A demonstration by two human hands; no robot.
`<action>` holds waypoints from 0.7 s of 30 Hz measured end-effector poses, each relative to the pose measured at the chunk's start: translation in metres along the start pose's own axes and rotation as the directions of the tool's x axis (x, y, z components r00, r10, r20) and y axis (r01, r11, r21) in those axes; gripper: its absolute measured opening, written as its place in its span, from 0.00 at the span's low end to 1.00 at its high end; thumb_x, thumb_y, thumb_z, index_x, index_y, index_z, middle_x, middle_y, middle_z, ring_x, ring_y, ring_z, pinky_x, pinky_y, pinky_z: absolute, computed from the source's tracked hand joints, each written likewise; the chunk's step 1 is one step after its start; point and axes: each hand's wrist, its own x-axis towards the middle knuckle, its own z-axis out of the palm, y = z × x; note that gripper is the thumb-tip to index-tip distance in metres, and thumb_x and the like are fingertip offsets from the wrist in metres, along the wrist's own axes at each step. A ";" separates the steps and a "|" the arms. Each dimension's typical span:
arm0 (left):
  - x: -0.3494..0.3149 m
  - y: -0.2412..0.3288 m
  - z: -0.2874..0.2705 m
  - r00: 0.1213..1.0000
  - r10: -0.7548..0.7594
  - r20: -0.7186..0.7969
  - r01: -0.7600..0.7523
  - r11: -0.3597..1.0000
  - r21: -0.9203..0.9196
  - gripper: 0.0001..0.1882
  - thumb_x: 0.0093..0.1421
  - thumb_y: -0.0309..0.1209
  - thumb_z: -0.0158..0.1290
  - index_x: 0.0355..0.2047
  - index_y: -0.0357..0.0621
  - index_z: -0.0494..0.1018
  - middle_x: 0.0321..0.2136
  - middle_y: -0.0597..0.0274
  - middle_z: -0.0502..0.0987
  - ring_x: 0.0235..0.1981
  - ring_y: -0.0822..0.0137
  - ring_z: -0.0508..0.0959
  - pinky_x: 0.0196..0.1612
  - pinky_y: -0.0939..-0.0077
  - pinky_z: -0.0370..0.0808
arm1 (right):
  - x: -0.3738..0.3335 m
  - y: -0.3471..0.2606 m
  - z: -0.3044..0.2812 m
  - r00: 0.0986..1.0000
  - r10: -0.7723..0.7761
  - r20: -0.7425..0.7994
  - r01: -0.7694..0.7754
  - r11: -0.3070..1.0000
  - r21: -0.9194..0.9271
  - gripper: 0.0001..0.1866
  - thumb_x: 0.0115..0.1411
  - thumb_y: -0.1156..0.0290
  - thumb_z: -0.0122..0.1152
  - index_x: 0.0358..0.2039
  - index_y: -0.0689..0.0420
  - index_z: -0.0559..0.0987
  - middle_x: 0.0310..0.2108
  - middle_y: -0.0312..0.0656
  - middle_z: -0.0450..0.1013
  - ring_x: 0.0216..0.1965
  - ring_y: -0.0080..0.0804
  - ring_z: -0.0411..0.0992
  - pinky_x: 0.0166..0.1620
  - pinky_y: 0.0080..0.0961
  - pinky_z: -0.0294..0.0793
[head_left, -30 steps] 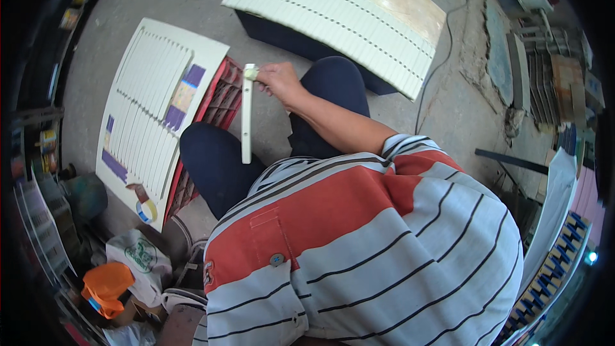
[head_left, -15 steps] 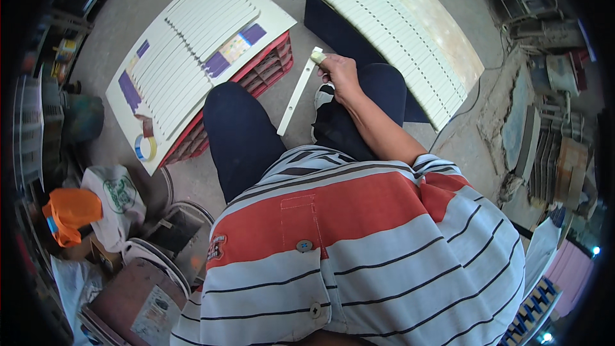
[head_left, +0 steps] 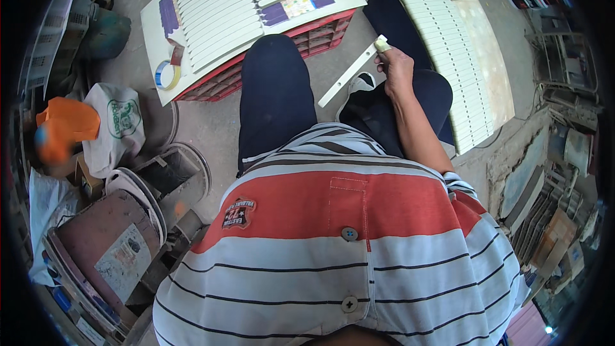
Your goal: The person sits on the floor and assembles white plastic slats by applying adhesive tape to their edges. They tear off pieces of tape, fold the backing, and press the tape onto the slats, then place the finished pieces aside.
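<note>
My right hand [head_left: 396,67] is closed on one end of a narrow off-white strip [head_left: 352,74] with small holes, pinched at the thumb. A pale yellowish wrap covers the thumb tip. The strip slants down to the left, over the floor between my knees. Rows of similar strips [head_left: 442,45] with dark holes lie side by side on a pale board [head_left: 490,64] to the right of this hand. To the left, plain strips [head_left: 218,32] are lined up on another white board [head_left: 154,35]. My left hand is out of sight.
The left board rests on a red plastic crate [head_left: 327,35] and carries a tape roll [head_left: 168,75] and purple patches. Left of me stand a white bag [head_left: 115,128], an orange bag [head_left: 70,118] and a worn reddish case [head_left: 102,243]. Stacked panels [head_left: 535,195] are at the right.
The view has turned, so both boards and my legs sit farther right and higher in the picture. My right hand keeps its hold on the strip, which now slants more toward level.
</note>
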 end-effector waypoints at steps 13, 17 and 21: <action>-0.045 0.112 0.069 0.576 0.065 0.815 0.073 0.989 -0.131 0.25 0.62 0.47 0.36 0.43 0.37 0.70 0.40 0.43 0.75 0.42 0.62 0.76 0.40 0.75 0.75 | 0.002 -0.004 -0.002 0.999 -0.014 -0.032 0.014 1.000 0.010 0.12 0.51 0.71 0.63 0.30 0.68 0.78 0.20 0.37 0.70 0.20 0.21 0.68 0.20 0.16 0.62; -0.121 0.140 0.175 0.001 0.078 0.997 0.265 0.961 -0.075 0.31 0.62 0.47 0.37 0.58 0.35 0.55 0.56 0.38 0.61 0.52 0.54 0.69 0.48 0.67 0.72 | 0.005 0.000 -0.002 1.000 -0.024 -0.017 0.024 1.000 -0.003 0.12 0.51 0.71 0.63 0.30 0.68 0.78 0.20 0.36 0.70 0.20 0.22 0.67 0.20 0.17 0.61; -0.128 0.174 0.240 0.054 0.413 0.909 0.238 0.879 -0.413 0.33 0.62 0.45 0.37 0.63 0.38 0.47 0.61 0.44 0.53 0.61 0.55 0.59 0.59 0.56 0.60 | 0.007 0.002 -0.004 1.000 -0.025 -0.008 0.025 0.999 -0.030 0.11 0.52 0.70 0.61 0.30 0.67 0.78 0.19 0.37 0.70 0.19 0.22 0.67 0.20 0.18 0.61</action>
